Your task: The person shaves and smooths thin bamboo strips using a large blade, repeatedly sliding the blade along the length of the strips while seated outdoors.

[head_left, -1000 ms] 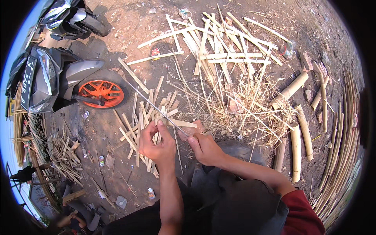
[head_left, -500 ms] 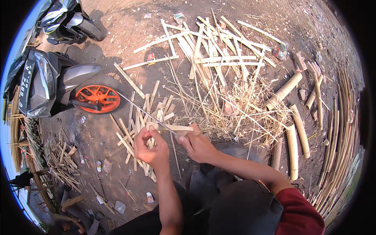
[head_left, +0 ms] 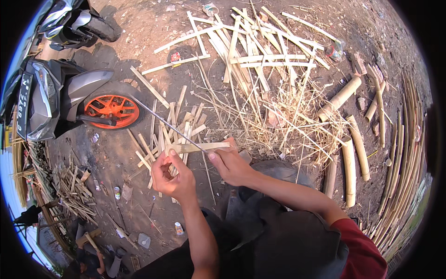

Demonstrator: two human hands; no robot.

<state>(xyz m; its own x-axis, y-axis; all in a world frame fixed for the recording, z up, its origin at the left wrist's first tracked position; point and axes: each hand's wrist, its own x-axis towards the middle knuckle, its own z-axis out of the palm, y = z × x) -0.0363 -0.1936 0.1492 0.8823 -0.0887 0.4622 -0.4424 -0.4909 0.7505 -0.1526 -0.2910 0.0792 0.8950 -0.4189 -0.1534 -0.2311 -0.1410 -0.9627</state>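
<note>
My left hand (head_left: 174, 176) pinches the left end of a flat, pale bamboo strip (head_left: 189, 148) between thumb and fingers. The strip lies crosswise in front of me, its far end passing over the fingers of my right hand (head_left: 231, 166). That hand is closed round the near end of a long, thin metal blade (head_left: 169, 126), seen almost edge-on. The blade slants away to the upper left and meets the strip close to my right thumb. Its handle is hidden in my fist. Cut bamboo pieces (head_left: 186, 128) lie in a pile beyond my left hand.
Long bamboo slats (head_left: 272, 57) and a heap of shavings (head_left: 297, 123) lie ahead. Thick bamboo sections (head_left: 348, 174) and long poles (head_left: 409, 139) are at the right. A motorcycle with an orange wheel (head_left: 111, 111) stands left; another person (head_left: 100, 262) sits lower left.
The view has shifted a little, moving the ground up and left in the picture. My left hand has drawn slightly left. Both hands keep their holds on the strip and the blade.
</note>
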